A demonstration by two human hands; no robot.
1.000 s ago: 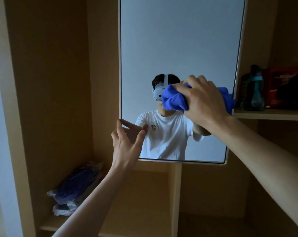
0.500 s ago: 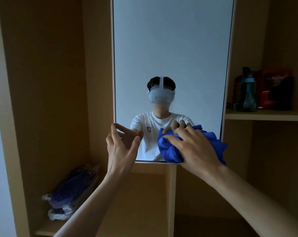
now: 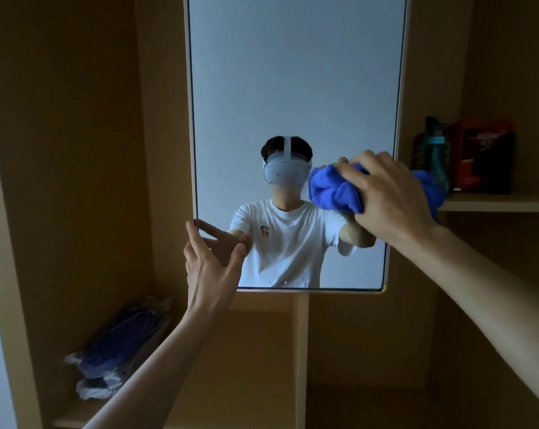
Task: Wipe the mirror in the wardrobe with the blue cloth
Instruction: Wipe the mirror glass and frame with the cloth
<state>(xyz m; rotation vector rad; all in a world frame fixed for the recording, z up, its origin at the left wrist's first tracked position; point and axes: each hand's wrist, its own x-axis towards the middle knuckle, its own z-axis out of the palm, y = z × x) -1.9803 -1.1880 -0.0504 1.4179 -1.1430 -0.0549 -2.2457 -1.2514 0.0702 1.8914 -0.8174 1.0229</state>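
The right hand (image 3: 389, 196) has a full grip on the blue cloth (image 3: 333, 190): fingers curled over a soft, bunched wad of nappy fabric, pressed to the glass near the right edge of the mirror (image 3: 293, 72), about two-thirds of the way down. Folds of cloth bulge out left of the knuckles and past the mirror's right edge. The left hand (image 3: 209, 267) has a wide grip holding nothing, its fingers straight and fanned at the mirror's lower left edge, with one fingertip at the thin pale frame; whether it touches cannot be told. The mirror is a tall, smooth rectangle hung upright in the matte tan wooden wardrobe (image 3: 76, 150). On the flat shelf (image 3: 503, 202) just right of the mirror stand a dark bottle (image 3: 433, 147) with a teal band and a boxy red pack (image 3: 478, 156). A crinkled, plastic-wrapped blue bundle (image 3: 119, 345) lies in the lower left compartment.
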